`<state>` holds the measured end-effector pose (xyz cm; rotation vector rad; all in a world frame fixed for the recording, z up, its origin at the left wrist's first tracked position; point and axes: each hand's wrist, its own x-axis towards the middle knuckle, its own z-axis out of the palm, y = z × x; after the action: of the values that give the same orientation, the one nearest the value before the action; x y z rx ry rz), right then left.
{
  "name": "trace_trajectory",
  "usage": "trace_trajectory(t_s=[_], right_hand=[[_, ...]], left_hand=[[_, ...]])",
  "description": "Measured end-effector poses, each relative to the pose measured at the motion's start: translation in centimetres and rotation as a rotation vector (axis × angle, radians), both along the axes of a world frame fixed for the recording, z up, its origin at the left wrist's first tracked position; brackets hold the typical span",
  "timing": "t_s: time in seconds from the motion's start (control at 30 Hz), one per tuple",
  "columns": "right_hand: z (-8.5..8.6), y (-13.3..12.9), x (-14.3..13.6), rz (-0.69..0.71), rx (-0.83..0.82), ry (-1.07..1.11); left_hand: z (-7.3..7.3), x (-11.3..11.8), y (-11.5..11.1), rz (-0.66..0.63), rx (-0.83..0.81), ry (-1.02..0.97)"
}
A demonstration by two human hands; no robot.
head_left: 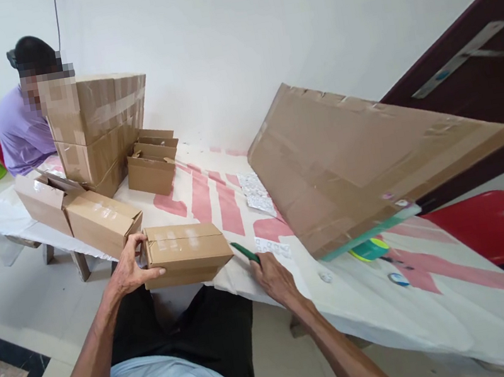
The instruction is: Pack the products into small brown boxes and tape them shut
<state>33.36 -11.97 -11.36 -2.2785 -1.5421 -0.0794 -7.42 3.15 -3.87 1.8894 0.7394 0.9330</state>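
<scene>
My left hand [131,266] grips the left end of a small closed cardboard box [188,253], thumb along its front side and fingers at the far corner. The box lies at the table's front edge, its top flaps meeting at a seam with shiny marks across it. Just right of the box, my right hand [275,277] is closed round a slim dark-green tool [244,252] that points towards the box without touching it. The tool's exact kind is unclear. Touching my left fingers is the near end of another closed cardboard box [103,215].
Several cardboard boxes [100,120] are stacked at the back left, near a person in purple [25,129]. Open boxes [151,171] stand beside the stack. On the right are a large cardboard sheet [337,156], label sheets [257,194], a tape roll [371,250] and a red chair [492,227].
</scene>
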Motion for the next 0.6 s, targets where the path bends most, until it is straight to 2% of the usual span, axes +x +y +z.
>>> trace_trajectory(t_s=[0.07, 0.13, 0.23, 0.33, 0.43, 0.6], right_hand=[[2.7, 0.8, -1.0, -0.012, 0.170, 0.111], [6.2, 1.7, -2.5, 0.080, 0.288, 0.235], [11.7, 2.9, -5.9, 0.334, 0.301, 0.363], [15.8, 4.3, -9.4, 0.555, 0.235, 0.373], [17.9, 5.7, -11.7, 0.685, 0.150, 0.349], [19.4, 7.4, -12.7, 0.763, 0.080, 0.281]], left_hand=[[0.0, 0.1, 0.1, -0.002, -0.001, 0.001], [0.0, 0.2, 0.3, -0.007, 0.001, 0.004], [0.0, 0.1, 0.4, -0.016, 0.018, 0.012], [-0.3, -0.1, 0.3, -0.035, 0.045, 0.025], [-0.7, -0.2, 0.3, -0.048, 0.080, 0.018], [-1.7, -0.2, 0.5, -0.072, 0.108, 0.005]])
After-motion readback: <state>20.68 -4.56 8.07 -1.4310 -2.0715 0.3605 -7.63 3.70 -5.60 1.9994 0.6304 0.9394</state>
